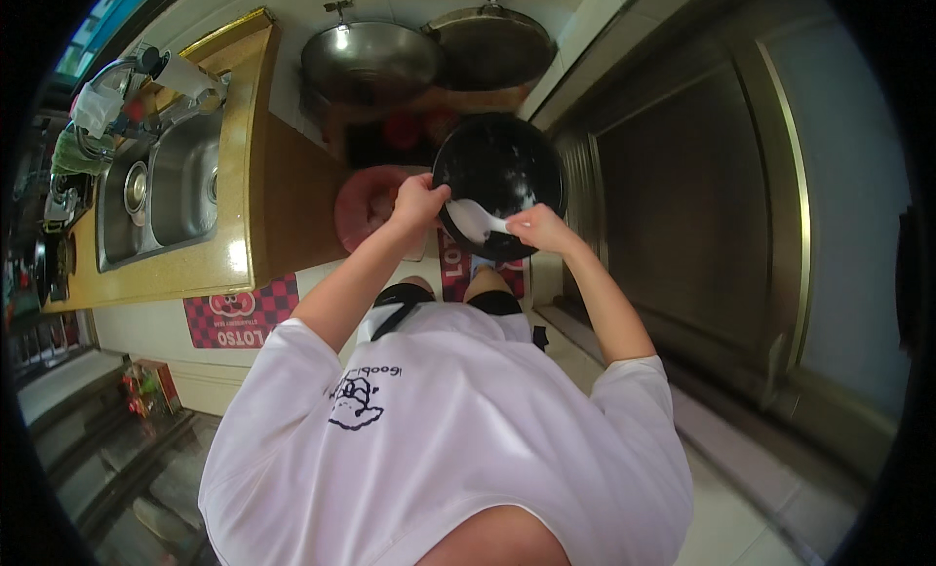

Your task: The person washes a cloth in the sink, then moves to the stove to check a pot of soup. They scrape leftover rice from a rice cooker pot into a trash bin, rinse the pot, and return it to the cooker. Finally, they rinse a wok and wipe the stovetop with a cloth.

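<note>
A round black pot or basin (pixel 501 156) with pale residue on its inner surface is held up before me. My left hand (pixel 420 200) grips its left rim. In my right hand (pixel 541 228) is the handle of a white rice paddle or wide spoon (pixel 472 219). The spoon's broad head lies over the lower left part of the black vessel, close to my left fingers. Below and left of the vessel, a pink round basin (pixel 351 208) is partly hidden by my left hand; its contents are unclear.
A counter (pixel 238 251) with a double steel sink (pixel 186 193) stands at left. A steel wok (pixel 369 61) and a darker pan (pixel 497 50) hang on the wall ahead. At right is a dark panelled door (pixel 680 164). Patterned mats (pixel 241 310) lie on the floor.
</note>
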A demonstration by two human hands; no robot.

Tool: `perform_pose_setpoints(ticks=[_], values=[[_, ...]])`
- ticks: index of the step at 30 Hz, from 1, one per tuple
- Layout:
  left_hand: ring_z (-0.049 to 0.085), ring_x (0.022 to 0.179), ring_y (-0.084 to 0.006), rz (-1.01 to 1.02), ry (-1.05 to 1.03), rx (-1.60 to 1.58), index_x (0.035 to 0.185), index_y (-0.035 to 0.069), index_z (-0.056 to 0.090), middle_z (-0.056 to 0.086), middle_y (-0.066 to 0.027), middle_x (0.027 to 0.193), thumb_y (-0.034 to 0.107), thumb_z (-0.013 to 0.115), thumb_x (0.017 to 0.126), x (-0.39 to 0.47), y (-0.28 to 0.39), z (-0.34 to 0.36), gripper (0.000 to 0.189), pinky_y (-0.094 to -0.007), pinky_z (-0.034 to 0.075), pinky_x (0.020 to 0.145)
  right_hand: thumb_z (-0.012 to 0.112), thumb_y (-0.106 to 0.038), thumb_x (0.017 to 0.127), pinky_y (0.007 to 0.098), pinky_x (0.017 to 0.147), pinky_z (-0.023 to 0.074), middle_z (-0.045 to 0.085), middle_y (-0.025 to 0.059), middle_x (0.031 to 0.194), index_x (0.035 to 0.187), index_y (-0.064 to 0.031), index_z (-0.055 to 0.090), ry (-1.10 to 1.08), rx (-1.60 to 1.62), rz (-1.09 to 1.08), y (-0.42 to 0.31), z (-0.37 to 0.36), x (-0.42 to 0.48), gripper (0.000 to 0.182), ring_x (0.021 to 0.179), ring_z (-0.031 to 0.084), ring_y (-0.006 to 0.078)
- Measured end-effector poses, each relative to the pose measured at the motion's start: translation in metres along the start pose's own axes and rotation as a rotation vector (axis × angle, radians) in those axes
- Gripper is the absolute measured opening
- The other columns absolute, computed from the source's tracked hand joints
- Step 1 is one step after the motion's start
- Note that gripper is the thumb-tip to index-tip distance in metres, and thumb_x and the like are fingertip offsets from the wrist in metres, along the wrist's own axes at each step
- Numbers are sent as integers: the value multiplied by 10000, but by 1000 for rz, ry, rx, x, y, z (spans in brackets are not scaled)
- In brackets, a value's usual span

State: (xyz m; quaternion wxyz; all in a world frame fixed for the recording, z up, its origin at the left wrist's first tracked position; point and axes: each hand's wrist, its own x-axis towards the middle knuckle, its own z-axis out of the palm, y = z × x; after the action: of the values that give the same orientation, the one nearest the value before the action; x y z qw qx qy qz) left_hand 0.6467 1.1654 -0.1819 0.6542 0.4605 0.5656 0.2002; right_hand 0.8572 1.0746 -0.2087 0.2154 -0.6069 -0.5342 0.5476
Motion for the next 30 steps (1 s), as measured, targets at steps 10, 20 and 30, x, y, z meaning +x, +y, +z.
perform_pose_setpoints(ticks=[10, 20, 30], values=[[616, 674, -222, 15, 159, 415, 858, 25, 597, 615, -129, 738, 193, 554, 697, 97, -44, 54, 236, -320, 500, 552, 532, -154, 812, 191, 374, 206, 368, -36, 491, 931, 16, 588, -257, 479, 384, 106, -87, 64, 215, 415, 309, 36], [591, 555, -157, -58, 278, -100, 806, -44, 567, 596, -86, 659, 124, 529, 736, 193, -170, 41, 187, -287, 494, 441, 523, -199, 819, 192, 371, 217, 409, -31, 506, 1008, 9, 566, -99, 473, 293, 192, -86, 182, 284, 401, 313, 39], [569, 814, -231, -336, 362, -345, 966, -23, 496, 545, -108, 926, 88, 506, 777, 300, -271, 46, 219, -393, 546, 640, 511, -185, 819, 198, 342, 169, 387, -21, 512, 963, 7, 551, -135, 601, 265, 293, -58, 320, 243, 376, 267, 39]])
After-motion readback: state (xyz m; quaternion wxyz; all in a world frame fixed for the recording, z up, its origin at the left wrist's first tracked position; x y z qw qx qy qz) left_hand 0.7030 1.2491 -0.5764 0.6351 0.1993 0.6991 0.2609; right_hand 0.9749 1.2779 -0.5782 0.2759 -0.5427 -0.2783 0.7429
